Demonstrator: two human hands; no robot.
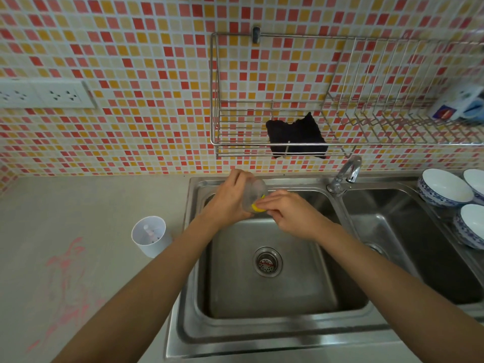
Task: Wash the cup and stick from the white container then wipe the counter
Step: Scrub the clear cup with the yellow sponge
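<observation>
Light: soft, even, dim
Glare: faint sheen on sink rim
Edges: wide-angle bending, corners blurred

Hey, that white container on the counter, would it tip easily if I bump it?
Probably. The white container stands tall and narrow on the counter, looks like thin plastic, and holds only a slim stick, so it is likely light. A nudge near its rim could topple it.
</observation>
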